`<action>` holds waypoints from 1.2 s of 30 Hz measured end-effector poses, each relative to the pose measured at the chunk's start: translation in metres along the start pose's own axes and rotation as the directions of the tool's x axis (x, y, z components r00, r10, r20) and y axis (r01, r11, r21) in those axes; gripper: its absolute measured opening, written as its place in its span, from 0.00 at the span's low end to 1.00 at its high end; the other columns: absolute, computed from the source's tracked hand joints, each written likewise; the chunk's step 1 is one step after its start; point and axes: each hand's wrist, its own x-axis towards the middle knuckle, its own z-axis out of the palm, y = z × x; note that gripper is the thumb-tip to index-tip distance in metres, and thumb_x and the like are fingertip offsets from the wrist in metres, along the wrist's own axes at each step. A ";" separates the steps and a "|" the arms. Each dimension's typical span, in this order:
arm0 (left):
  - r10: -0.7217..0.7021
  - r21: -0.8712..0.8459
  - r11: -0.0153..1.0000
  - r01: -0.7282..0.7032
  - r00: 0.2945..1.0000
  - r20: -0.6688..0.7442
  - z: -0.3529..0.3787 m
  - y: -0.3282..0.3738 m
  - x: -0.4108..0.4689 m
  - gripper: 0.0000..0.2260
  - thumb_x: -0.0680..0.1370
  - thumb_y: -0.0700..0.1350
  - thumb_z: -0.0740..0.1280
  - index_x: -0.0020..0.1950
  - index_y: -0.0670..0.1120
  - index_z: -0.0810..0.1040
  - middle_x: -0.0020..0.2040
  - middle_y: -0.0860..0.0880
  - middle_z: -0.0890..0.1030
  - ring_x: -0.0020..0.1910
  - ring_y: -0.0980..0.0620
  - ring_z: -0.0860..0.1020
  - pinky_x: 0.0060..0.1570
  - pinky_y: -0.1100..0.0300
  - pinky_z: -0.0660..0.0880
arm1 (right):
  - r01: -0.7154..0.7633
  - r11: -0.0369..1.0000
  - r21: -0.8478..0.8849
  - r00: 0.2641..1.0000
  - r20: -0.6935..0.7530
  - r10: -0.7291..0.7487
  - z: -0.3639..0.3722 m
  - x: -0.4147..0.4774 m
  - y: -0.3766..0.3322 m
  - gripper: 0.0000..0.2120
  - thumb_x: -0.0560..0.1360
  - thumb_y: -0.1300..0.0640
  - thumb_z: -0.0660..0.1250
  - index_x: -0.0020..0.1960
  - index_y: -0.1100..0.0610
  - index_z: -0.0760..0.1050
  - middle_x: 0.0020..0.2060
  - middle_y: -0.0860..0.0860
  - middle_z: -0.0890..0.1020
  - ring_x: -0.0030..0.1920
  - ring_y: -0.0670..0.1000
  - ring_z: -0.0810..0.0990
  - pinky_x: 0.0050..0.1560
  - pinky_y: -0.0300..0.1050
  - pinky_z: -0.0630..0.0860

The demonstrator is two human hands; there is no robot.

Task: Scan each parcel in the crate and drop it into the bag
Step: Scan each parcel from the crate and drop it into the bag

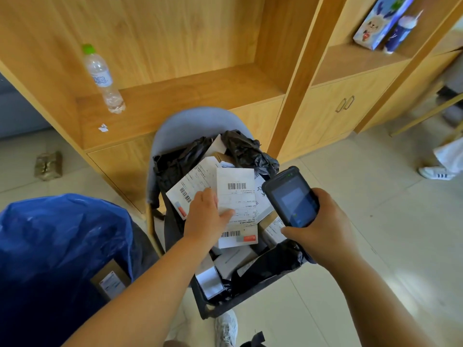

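Parcel (237, 196), white, labelled: long axis pointing away, held by left hand (205, 217); right hand (324, 232) grips scanner (292, 196) just rightward.

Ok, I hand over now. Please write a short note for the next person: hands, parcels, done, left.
Left hand holds a white parcel over the crate, label up. Right hand grips the scanner beside it.
Done: one brown box lies in the blue bag.
Left: scan the held parcel if not yet done, drop it in the bag, then the others in the crate.
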 end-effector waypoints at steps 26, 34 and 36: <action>-0.301 -0.623 0.746 0.236 0.954 0.001 -0.079 -0.043 -0.017 0.16 0.70 0.48 0.75 0.54 0.56 0.73 0.52 0.60 0.79 0.47 0.60 0.78 0.37 0.67 0.73 | 0.266 0.902 -0.340 0.938 0.306 -0.162 0.002 0.016 -0.053 0.40 0.57 0.43 0.73 0.64 0.48 0.60 0.47 0.45 0.68 0.45 0.49 0.72 0.44 0.48 0.75; -0.331 -0.623 0.747 0.231 0.943 -0.047 -0.088 -0.050 -0.020 0.16 0.71 0.46 0.75 0.51 0.60 0.72 0.56 0.55 0.80 0.44 0.61 0.77 0.35 0.68 0.72 | 0.318 0.895 -0.312 0.919 0.333 -0.210 0.006 0.018 -0.065 0.37 0.58 0.43 0.74 0.61 0.47 0.60 0.47 0.45 0.68 0.46 0.49 0.72 0.43 0.47 0.74; -0.333 -0.624 0.747 0.231 0.942 -0.049 -0.089 -0.051 -0.020 0.16 0.71 0.46 0.74 0.52 0.58 0.72 0.56 0.56 0.79 0.43 0.62 0.76 0.35 0.69 0.72 | 0.329 0.892 -0.311 0.917 0.331 -0.223 0.006 0.018 -0.066 0.37 0.58 0.43 0.74 0.61 0.47 0.60 0.48 0.45 0.69 0.47 0.50 0.72 0.44 0.48 0.75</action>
